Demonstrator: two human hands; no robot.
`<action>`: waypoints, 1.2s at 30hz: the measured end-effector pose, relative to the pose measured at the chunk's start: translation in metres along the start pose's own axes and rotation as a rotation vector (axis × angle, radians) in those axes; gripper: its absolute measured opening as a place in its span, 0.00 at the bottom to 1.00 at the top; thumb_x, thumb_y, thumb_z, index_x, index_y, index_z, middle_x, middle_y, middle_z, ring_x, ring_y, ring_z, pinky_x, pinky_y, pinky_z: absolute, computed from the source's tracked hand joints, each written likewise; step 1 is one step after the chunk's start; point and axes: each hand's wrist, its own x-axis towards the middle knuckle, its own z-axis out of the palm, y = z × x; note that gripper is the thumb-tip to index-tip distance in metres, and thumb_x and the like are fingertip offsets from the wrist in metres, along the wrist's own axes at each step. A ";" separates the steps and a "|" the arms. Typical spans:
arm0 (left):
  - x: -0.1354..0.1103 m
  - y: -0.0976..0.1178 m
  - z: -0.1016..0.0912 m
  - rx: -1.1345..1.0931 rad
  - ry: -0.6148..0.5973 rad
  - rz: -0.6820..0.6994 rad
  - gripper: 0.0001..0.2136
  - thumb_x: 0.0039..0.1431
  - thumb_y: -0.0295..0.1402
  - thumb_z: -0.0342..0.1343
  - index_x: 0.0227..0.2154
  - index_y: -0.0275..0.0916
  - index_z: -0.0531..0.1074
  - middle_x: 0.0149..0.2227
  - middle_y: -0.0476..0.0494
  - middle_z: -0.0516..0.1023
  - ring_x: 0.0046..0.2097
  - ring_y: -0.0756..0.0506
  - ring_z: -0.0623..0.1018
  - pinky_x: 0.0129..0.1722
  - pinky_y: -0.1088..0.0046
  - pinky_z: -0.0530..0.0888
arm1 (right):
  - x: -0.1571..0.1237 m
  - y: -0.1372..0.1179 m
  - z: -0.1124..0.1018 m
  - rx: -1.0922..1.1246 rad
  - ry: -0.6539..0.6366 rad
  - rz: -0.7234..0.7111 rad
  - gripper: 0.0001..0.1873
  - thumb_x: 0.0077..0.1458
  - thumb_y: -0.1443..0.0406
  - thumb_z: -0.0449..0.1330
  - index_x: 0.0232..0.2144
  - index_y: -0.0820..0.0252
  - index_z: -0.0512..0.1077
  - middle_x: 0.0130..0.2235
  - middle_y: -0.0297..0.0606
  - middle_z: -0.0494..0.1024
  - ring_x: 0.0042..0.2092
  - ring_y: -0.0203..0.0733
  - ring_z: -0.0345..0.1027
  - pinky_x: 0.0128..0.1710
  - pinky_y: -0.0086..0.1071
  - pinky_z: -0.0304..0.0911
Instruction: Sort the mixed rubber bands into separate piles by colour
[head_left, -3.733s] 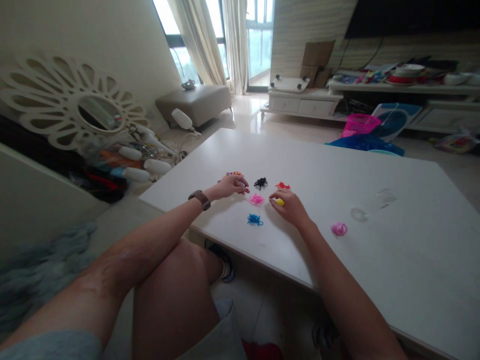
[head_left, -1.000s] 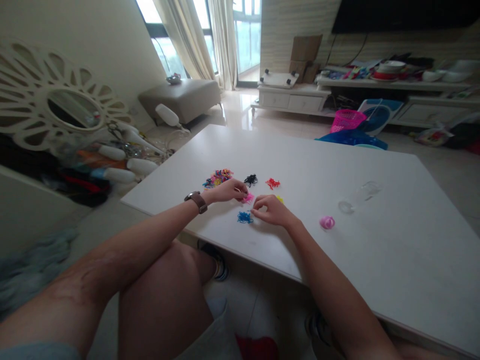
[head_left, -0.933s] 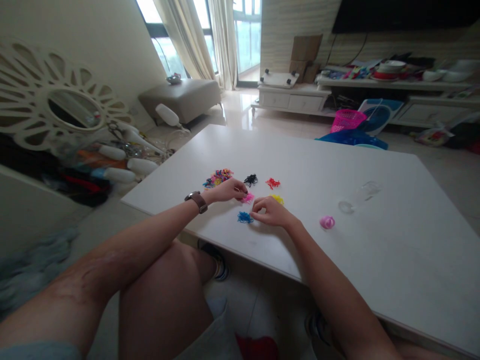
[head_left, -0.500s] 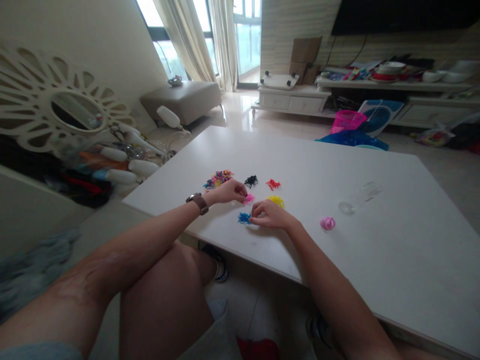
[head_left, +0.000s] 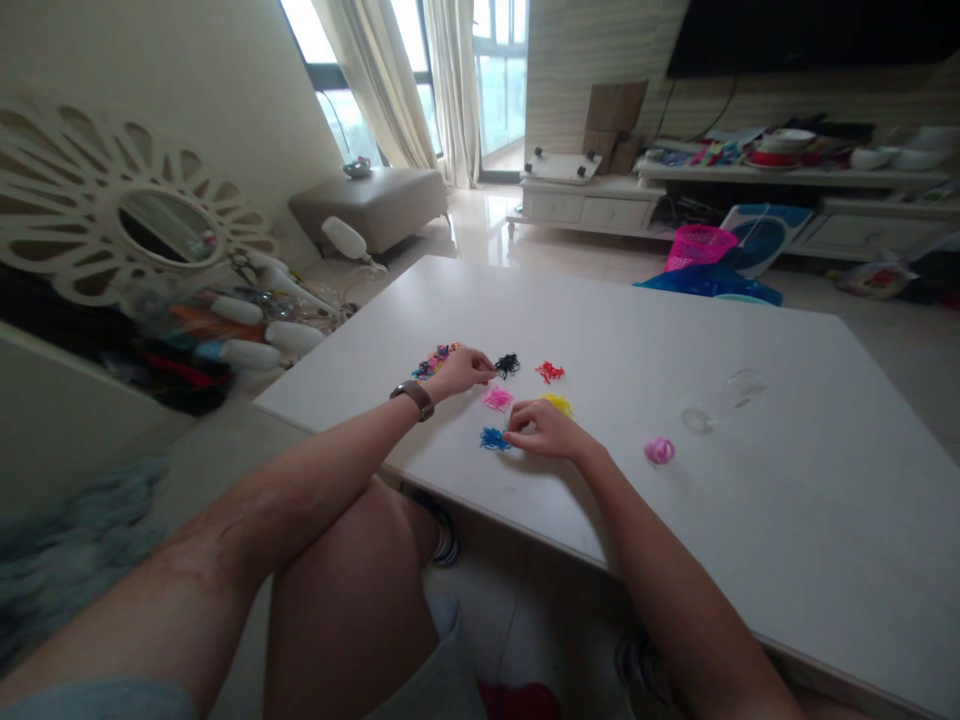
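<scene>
Small piles of what look like thin rubber bands lie on the white table [head_left: 600, 320]. My left hand [head_left: 472, 368] reaches over the mixed-colour pile [head_left: 431, 364], partly hiding it. Its fingertips are pinched together at the left edge of the black pile [head_left: 508, 365]; anything between them is too small to make out. Just below that hand is the pink pile [head_left: 498, 398]. My right hand [head_left: 546, 428] rests on the table, fingers curled and thumb against the blue pile [head_left: 493, 439]. Behind its knuckles the yellow pile [head_left: 558, 404] is partly covered. A red pile [head_left: 550, 372] sits farther back.
On the table's right side lie a clear container [head_left: 724, 400] and a pink rounded object [head_left: 659, 451]. Beyond the far edge stands a pink basket [head_left: 699, 246] beside blue plastic. White lamp shades [head_left: 294, 337] and a mirror [head_left: 169, 228] are at the left.
My left hand has moved from the pink pile back to the edge of the black pile. My right hand stays by the blue pile. The view has shifted slightly.
</scene>
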 end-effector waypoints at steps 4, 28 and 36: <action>0.008 0.002 0.005 -0.047 0.133 -0.130 0.05 0.52 0.29 0.66 0.29 0.33 0.78 0.25 0.41 0.81 0.28 0.49 0.79 0.27 0.77 0.71 | -0.001 0.002 0.000 -0.011 0.016 0.023 0.09 0.56 0.64 0.64 0.26 0.61 0.80 0.29 0.35 0.77 0.29 0.33 0.67 0.31 0.28 0.58; 0.022 -0.006 -0.027 0.014 0.354 -0.225 0.08 0.50 0.28 0.64 0.34 0.32 0.81 0.31 0.41 0.82 0.26 0.51 0.77 0.28 0.78 0.72 | -0.001 0.008 0.001 -0.047 0.181 -0.044 0.08 0.55 0.66 0.64 0.25 0.61 0.78 0.30 0.37 0.78 0.31 0.35 0.69 0.33 0.29 0.60; 0.005 -0.026 -0.042 0.177 0.207 -0.087 0.08 0.43 0.30 0.68 0.29 0.34 0.83 0.26 0.45 0.80 0.29 0.48 0.75 0.31 0.74 0.71 | -0.002 0.015 0.001 -0.157 0.246 -0.043 0.09 0.56 0.65 0.63 0.25 0.60 0.76 0.30 0.36 0.76 0.31 0.36 0.67 0.32 0.30 0.59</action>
